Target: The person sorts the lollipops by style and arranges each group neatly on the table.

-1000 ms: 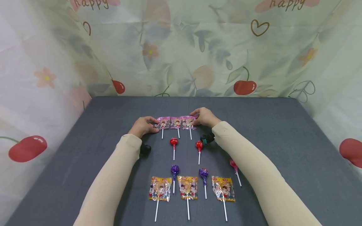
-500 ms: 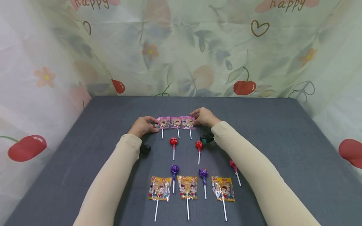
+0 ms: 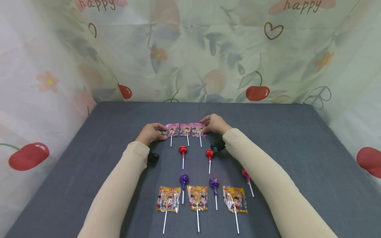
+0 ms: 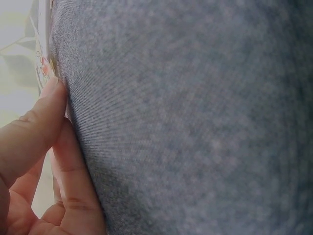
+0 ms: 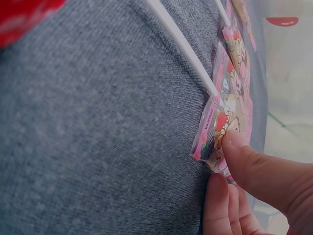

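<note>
Three lollipops in flat pink wrappers lie side by side at the far part of the table, sticks toward me. My left hand [image 3: 150, 133] pinches the outer edge of the left pink-wrapped lollipop [image 3: 172, 129]; its thumb [image 4: 46, 100] meets the wrapper in the left wrist view. The middle pink-wrapped lollipop [image 3: 185, 129] lies between the hands, touched by neither. At the other end my right hand [image 3: 216, 124] grips the edge of the right pink-wrapped lollipop [image 3: 197, 129]. In the right wrist view its thumb [image 5: 244, 159] lies on the wrapper, fingers at the edge.
Nearer me on the grey table [image 3: 125, 114] lie two red lollipops [image 3: 183, 150], two purple lollipops [image 3: 184, 179] and three yellow-wrapped lollipops [image 3: 197, 198]. A pink lollipop [image 3: 245, 175] lies beside the right forearm. A patterned curtain [image 3: 190, 66] hangs behind the table.
</note>
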`<state>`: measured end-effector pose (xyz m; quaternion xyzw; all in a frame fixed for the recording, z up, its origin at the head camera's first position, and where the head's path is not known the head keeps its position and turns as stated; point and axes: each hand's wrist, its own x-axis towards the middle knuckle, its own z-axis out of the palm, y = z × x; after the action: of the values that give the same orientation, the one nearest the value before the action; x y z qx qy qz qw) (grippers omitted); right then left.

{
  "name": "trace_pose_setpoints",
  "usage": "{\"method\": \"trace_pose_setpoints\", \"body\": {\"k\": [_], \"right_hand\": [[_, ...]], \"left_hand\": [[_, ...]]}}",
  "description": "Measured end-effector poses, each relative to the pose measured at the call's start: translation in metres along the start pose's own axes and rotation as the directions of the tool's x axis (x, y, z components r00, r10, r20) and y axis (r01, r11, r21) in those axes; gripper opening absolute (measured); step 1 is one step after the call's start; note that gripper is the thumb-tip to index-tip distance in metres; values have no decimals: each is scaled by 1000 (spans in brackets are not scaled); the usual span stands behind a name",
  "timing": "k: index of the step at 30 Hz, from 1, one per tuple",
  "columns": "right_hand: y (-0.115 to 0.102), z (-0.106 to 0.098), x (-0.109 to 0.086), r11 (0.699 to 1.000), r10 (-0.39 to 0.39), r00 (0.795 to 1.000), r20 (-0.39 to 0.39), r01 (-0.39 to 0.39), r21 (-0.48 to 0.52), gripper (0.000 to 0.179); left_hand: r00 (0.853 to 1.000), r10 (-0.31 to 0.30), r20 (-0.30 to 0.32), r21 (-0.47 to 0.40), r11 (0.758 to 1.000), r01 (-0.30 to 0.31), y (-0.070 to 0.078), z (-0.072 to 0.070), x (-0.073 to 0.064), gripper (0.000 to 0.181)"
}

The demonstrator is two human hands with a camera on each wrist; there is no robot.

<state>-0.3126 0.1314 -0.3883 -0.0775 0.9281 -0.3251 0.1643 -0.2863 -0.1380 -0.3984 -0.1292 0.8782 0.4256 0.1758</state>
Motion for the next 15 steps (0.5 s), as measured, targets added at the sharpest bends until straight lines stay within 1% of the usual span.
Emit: {"method": "trace_pose_setpoints", "body": {"k": [3,6,8,10,12,15], "right_hand": [[1,0,-1,999,-10,1000,12,10,33,47],[3,-1,-4,990,-24,999,40,18,142,52],[6,-4,-8,974,-43,998,51,30,226,54],[7,-8,-14,950,-68,996,52,49,309,53],[8,-14,-24,930,-111,993,36,91,356,50],[6,-23,-46,904,-174,985,1,159,396,46]], "left_hand": [[1000,5,1,-7,1000,-5,-1,-1,0,40],[1000,8,3,-13,1000,-7,-1,-1,-1,40],[1000,7,-1,-10,1000,-7,-1,-1,-2,40],[1000,8,-4,-10,1000,-8,0,-1,-3,40],[1000,12,-9,3,1000,-12,1,-1,-5,40],[1000,8,-17,19,1000,-8,2,-1,-7,40]]}}
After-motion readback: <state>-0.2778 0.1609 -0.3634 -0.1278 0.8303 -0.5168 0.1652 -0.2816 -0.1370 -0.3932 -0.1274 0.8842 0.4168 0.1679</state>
